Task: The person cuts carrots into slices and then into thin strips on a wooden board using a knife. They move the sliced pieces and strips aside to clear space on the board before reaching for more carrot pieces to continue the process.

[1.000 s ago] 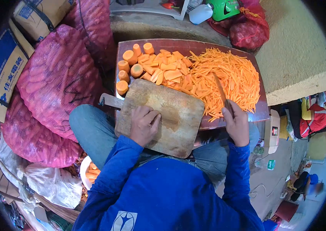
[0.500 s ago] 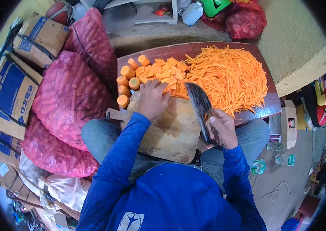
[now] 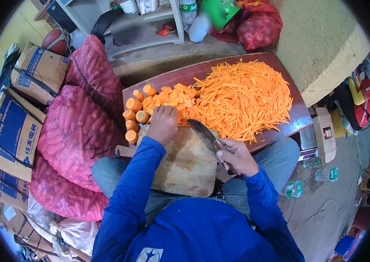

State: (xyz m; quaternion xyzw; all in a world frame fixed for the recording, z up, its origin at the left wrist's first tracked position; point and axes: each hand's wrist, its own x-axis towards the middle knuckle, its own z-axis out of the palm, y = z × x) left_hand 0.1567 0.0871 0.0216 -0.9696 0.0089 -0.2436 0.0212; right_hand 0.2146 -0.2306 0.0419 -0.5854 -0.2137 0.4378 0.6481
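My left hand (image 3: pixel 163 124) reaches over the far left edge of a wooden cutting board (image 3: pixel 178 168), its fingers bent together onto the carrot slices (image 3: pixel 179 95); the fingertips are partly hidden among them. In my right hand (image 3: pixel 238 158) is a broad dark-bladed knife (image 3: pixel 203 133), held by its handle, the blade tilted up and left over the board's right side. Several thick carrot chunks (image 3: pixel 133 105) stand left of the slices. To the right lies a big heap of carrot strips (image 3: pixel 248 100).
A dark red table (image 3: pixel 300 120) bears the carrots, beyond the board on my lap. Pink mesh sacks (image 3: pixel 73 135) and tied cardboard boxes (image 3: pixel 17 131) crowd the left. A rough wall (image 3: pixel 324 48) stands at the right. Plastic bottles (image 3: pixel 294 189) lie on the floor.
The view has shifted, so the table sits lower and more shelf shows. The knife blade has swung left and down toward the board. My left hand stays by the slices.
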